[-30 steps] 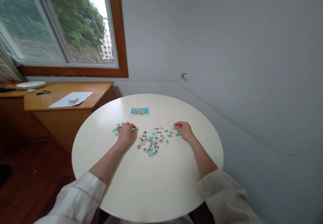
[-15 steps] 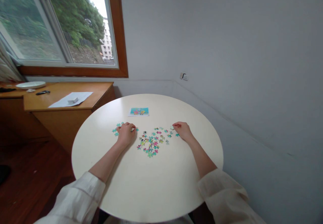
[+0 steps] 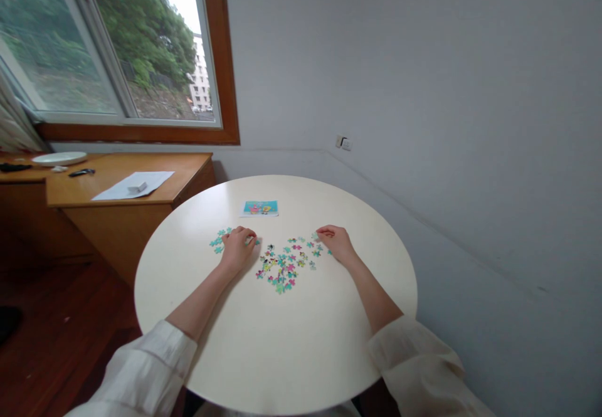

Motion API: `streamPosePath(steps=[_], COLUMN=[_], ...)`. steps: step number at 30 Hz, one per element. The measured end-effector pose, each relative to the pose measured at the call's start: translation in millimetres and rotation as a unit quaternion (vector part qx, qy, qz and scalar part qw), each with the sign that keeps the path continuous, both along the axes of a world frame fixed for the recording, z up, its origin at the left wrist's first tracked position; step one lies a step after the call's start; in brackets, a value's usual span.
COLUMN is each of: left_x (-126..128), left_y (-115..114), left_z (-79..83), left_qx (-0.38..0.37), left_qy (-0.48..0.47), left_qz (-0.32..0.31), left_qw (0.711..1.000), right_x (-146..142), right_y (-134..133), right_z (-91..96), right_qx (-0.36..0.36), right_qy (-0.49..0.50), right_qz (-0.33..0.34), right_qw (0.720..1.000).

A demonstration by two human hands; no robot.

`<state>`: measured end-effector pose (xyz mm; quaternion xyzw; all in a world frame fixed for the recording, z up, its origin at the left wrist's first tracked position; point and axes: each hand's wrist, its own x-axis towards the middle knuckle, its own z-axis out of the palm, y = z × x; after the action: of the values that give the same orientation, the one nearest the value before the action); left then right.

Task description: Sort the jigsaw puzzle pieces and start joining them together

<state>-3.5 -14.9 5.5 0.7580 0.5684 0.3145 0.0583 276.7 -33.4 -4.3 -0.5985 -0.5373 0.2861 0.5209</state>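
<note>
A loose heap of small coloured puzzle pieces (image 3: 282,265) lies mid-table on the round cream table (image 3: 282,342). My left hand (image 3: 237,248) rests curled on a small group of teal pieces (image 3: 217,242) at the heap's left. My right hand (image 3: 335,243) sits at the heap's right edge, its fingertips pinched over a teal piece (image 3: 316,236). A small picture card (image 3: 260,208) lies flat beyond the pieces. Both arms wear white sleeves.
A wooden desk (image 3: 117,200) stands at the left below a window, with a sheet of paper (image 3: 132,185), a white plate (image 3: 59,158) and small dark items. Grey walls close in behind and to the right of the table; the wood floor is at the lower left.
My right hand has slid a little to the left, toward the heap. My left hand has edged slightly forward.
</note>
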Motion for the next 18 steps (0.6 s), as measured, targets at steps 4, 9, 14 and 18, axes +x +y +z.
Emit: streamPosePath(steps=[4, 9, 14, 18], left_x=[5.9, 16.4, 22.8, 25.4], left_y=[-5.9, -17.0, -23.0, -25.4], left_z=[3.7, 7.9, 8.1, 8.2], left_qx=[0.040, 0.042, 0.033, 0.044], left_qy=[-0.034, -0.020, -0.007, -0.004], left_qz=[-0.073, -0.155, -0.203, -0.214], left_qw=[0.996, 0.987, 0.979, 0.976], right_x=[-21.0, -49.1, -63.7, -68.6], right_y=[-4.9, -13.4, -16.0, -16.5], right_z=[5.6, 10.8, 12.2, 12.3], right_qx=[0.013, -0.005, -0.018, -0.021], right_qy=[0.061, 0.084, 0.095, 0.107], right_qz=[0.062, 0.129, 0.147, 0.159], right_qw=[0.996, 0.988, 0.984, 0.981])
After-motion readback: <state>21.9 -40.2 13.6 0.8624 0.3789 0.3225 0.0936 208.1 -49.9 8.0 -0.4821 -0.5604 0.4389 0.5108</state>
